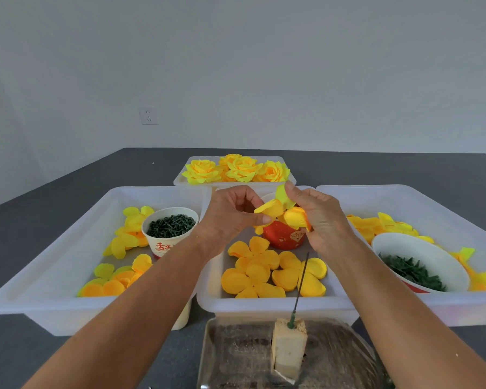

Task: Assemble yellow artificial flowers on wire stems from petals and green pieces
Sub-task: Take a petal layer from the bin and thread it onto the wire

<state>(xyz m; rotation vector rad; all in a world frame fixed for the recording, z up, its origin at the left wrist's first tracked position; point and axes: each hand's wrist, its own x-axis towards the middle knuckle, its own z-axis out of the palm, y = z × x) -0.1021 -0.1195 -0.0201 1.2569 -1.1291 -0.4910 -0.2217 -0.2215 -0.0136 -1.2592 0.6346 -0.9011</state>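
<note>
Three white trays (54,299) front the worker; petal layers (253,272) lie loose in the middle tray. Both hands are raised above a red cup (284,237): the left hand (230,217) and right hand (323,220) each pinch one petal piece (281,210) between them. Best practice, judged: centre its hole before threading onto the wire stem (302,279), standing in foam (288,349) just below.

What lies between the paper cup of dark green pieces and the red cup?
In the head view, the left hand lies between the paper cup and the red cup, pinching a yellow petal piece; two tray walls run below.
</note>
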